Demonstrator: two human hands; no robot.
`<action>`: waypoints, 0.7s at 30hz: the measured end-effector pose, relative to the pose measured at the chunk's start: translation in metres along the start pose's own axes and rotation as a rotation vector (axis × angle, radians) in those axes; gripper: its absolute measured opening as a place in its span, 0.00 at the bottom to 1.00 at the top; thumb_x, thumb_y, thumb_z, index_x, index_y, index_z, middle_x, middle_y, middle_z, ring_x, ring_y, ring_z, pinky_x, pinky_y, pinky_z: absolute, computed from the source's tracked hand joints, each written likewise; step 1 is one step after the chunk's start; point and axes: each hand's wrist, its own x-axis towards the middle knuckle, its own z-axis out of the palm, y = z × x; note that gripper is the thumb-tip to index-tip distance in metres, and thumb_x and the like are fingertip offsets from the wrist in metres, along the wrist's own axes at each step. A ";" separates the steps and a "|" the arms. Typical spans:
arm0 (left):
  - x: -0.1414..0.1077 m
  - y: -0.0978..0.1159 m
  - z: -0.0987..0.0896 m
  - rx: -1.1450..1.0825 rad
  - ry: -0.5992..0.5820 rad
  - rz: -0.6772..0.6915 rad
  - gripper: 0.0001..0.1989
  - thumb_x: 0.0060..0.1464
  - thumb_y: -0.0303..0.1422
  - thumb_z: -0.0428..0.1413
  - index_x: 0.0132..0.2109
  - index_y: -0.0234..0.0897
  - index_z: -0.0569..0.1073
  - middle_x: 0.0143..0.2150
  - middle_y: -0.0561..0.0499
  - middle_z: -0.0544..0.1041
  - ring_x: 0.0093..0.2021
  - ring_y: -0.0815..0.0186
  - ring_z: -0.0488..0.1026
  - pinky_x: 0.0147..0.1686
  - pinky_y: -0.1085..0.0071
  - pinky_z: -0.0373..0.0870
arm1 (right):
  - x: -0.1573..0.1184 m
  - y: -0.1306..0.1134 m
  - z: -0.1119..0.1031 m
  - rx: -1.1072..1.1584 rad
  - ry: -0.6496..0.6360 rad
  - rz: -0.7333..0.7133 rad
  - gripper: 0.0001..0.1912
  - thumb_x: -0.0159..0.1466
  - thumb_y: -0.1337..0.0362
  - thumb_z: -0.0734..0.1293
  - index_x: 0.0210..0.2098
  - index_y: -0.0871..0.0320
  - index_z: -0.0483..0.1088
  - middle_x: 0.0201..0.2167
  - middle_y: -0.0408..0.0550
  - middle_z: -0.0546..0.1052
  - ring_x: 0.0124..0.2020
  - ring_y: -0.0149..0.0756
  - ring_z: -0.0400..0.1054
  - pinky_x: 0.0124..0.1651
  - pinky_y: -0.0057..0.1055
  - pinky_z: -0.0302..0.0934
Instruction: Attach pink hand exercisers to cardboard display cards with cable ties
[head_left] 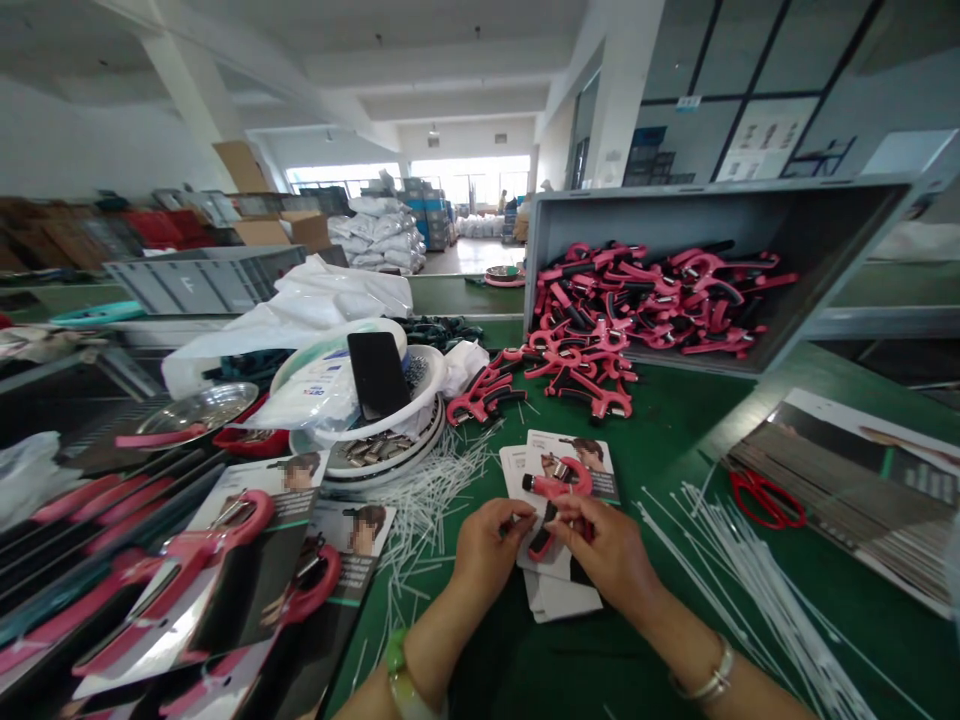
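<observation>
Both my hands work low at centre over a pink-and-black spring hand gripper [555,490], which rests on a stack of printed cards [570,465]. My right hand [604,550] is closed on its black handle. My left hand [491,545] pinches at the same handle from the other side, and the fingers hide the contact. Loose white plastic cable ties [427,525] spread to the left of my left hand. More cable ties [750,590] lie to the right of my right hand. A loose heap of pink grippers [577,385] sits beyond the cards.
A tilted grey crate [720,215] full of pink grippers stands at the far right. Carded grippers [217,570] are piled at the left. Red scissors [765,500] lie on a printed sheet. A white basin [360,405] holds a black phone [379,375] and bags.
</observation>
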 end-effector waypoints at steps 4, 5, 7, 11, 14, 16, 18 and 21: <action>-0.001 0.005 -0.001 0.095 -0.023 0.097 0.08 0.55 0.30 0.53 0.37 0.41 0.77 0.35 0.52 0.78 0.36 0.68 0.74 0.37 0.75 0.68 | 0.000 -0.001 0.007 0.024 0.035 0.060 0.06 0.59 0.62 0.66 0.34 0.56 0.71 0.26 0.44 0.77 0.27 0.34 0.70 0.32 0.29 0.64; -0.002 0.005 -0.001 0.111 -0.025 0.108 0.08 0.56 0.30 0.53 0.37 0.41 0.77 0.34 0.52 0.78 0.36 0.68 0.74 0.37 0.75 0.68 | 0.001 -0.002 0.007 0.006 0.028 0.051 0.05 0.59 0.61 0.66 0.31 0.56 0.71 0.24 0.43 0.76 0.25 0.34 0.69 0.30 0.28 0.63; -0.002 0.007 -0.001 0.132 -0.033 0.115 0.08 0.56 0.30 0.52 0.38 0.42 0.77 0.34 0.52 0.78 0.35 0.69 0.74 0.35 0.75 0.68 | 0.002 -0.004 0.006 -0.025 0.019 0.026 0.06 0.59 0.61 0.65 0.29 0.55 0.71 0.22 0.43 0.74 0.24 0.33 0.68 0.28 0.28 0.61; -0.001 0.008 0.000 0.138 -0.027 0.127 0.09 0.56 0.29 0.52 0.38 0.42 0.77 0.35 0.52 0.78 0.35 0.69 0.74 0.34 0.76 0.67 | 0.003 -0.006 0.004 -0.048 0.033 -0.003 0.08 0.61 0.60 0.64 0.30 0.55 0.72 0.23 0.43 0.75 0.25 0.33 0.68 0.27 0.27 0.60; -0.001 0.007 0.000 0.146 -0.005 0.112 0.08 0.55 0.28 0.53 0.38 0.42 0.77 0.34 0.52 0.78 0.35 0.69 0.74 0.35 0.76 0.67 | 0.002 -0.005 0.003 -0.054 0.037 -0.026 0.09 0.62 0.59 0.63 0.30 0.54 0.72 0.24 0.44 0.75 0.25 0.33 0.68 0.28 0.27 0.60; -0.001 0.006 0.000 0.160 0.006 0.096 0.08 0.55 0.29 0.53 0.37 0.42 0.77 0.34 0.52 0.78 0.35 0.69 0.74 0.35 0.76 0.67 | 0.001 -0.005 0.003 -0.056 0.041 -0.030 0.09 0.62 0.58 0.62 0.30 0.55 0.72 0.24 0.44 0.75 0.25 0.33 0.68 0.28 0.27 0.60; -0.001 0.006 0.000 0.171 0.003 0.101 0.08 0.56 0.30 0.53 0.38 0.42 0.77 0.34 0.52 0.78 0.34 0.69 0.74 0.35 0.76 0.67 | 0.001 -0.005 0.004 -0.055 0.041 -0.026 0.09 0.62 0.59 0.63 0.30 0.55 0.72 0.24 0.44 0.75 0.25 0.33 0.68 0.28 0.27 0.60; -0.001 0.007 0.000 0.180 -0.006 0.126 0.09 0.56 0.30 0.53 0.38 0.43 0.78 0.34 0.52 0.78 0.34 0.69 0.74 0.33 0.77 0.66 | 0.001 -0.005 0.004 -0.054 0.029 -0.013 0.09 0.61 0.60 0.63 0.31 0.55 0.72 0.24 0.44 0.75 0.26 0.34 0.68 0.28 0.28 0.60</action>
